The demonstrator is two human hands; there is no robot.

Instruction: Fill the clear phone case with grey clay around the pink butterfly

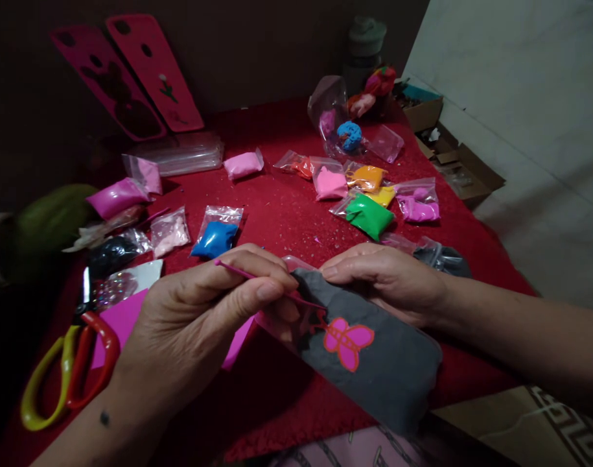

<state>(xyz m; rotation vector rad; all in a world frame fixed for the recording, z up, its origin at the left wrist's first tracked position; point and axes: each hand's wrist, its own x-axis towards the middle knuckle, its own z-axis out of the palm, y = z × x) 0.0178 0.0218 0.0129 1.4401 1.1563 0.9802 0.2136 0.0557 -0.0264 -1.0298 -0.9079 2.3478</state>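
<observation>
My left hand (213, 318) pinches a thin pink modelling tool (235, 268) between thumb and fingers. Its tip touches or hovers just over the grey surface beside the butterfly's head; I cannot tell which. My right hand (388, 279) grips the far edge of a phone case (393, 383) coated in dark grey clay, thumb on top. The case is tilted towards me, and a clear, uncoated part shows near my left fingers. On the grey lies a pink butterfly (345, 338) with orange-red outlines and thin antennae. My left fingers partly hide the case's near end.
Bags of coloured clay lie across the red cloth (271, 214), among them blue (214, 239) and green (369, 216). Red-and-yellow-handled scissors (93, 357) rest at left. Two pink decorated phone cases (155, 71) lean at the back. A bottle (365, 48) and cardboard boxes (464, 162) stand at right.
</observation>
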